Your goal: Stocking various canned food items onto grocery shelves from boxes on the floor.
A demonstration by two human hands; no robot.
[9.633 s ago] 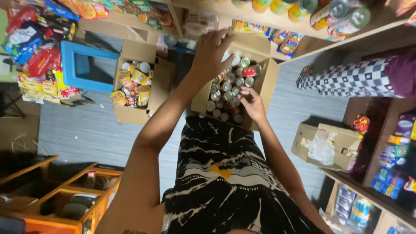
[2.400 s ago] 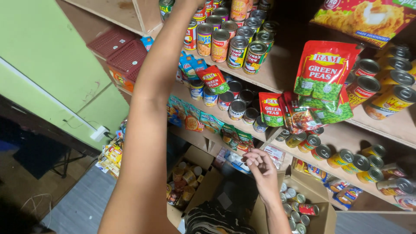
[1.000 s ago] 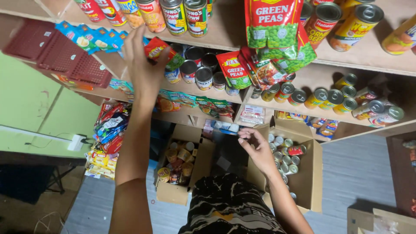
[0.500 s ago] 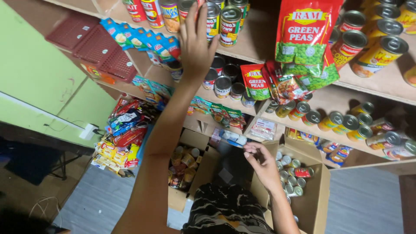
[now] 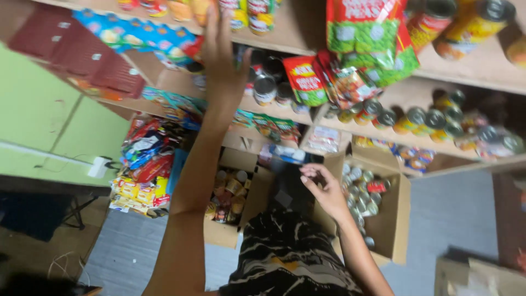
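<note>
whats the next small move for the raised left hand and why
Probably ease the left hand down from the upper shelf: its fingers look spread with nothing visibly gripped, while the right hand hovers low beside the open box of cans, seemingly empty. Blur makes this uncertain.

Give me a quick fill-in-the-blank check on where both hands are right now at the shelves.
1. The left hand is raised to the cans on the ____ shelf.
2. The right hand hangs low beside the open cardboard ____ of cans.
3. The bags hanging at upper right are mainly red and ____.

Missing words: upper; box; green
</note>
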